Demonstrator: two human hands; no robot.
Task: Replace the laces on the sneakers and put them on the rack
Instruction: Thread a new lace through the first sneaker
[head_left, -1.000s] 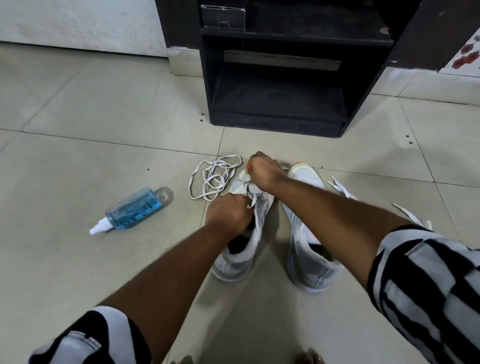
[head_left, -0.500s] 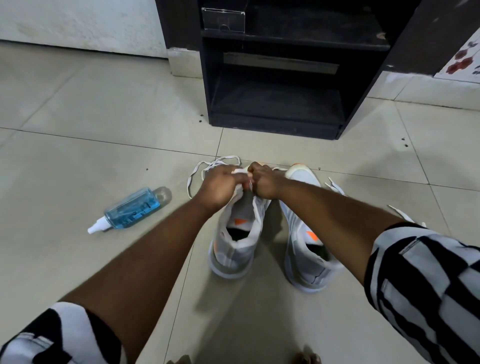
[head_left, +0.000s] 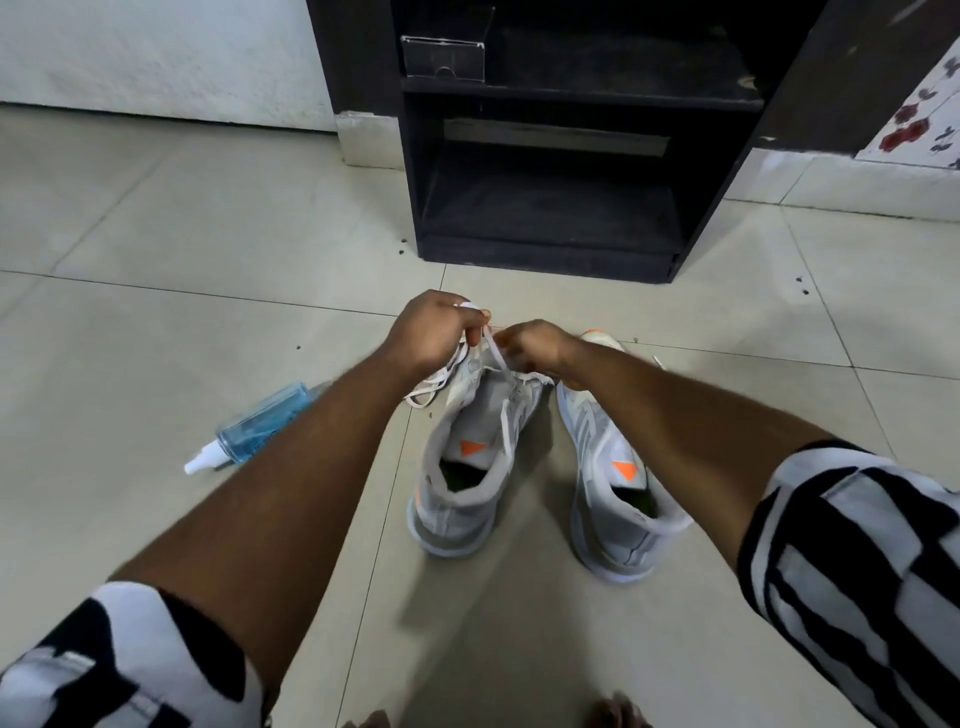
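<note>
White lace (head_left: 492, 349) pinched in left hand (head_left: 434, 332) and right hand (head_left: 535, 345), over left sneaker (head_left: 470, 457), right sneaker (head_left: 615, 467) beside, black rack (head_left: 545, 218) behind

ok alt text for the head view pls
Both hands, left and right, pull a white lace at the left sneaker on a tiled floor; its pair stands beside it. A blue bottle lies left, a dark rack behind.

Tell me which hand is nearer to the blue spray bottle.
Left. The left hand is up and to the right of the blue spray bottle, pinching the white lace. The right hand is further right, beyond the left, above the sneakers.
</note>
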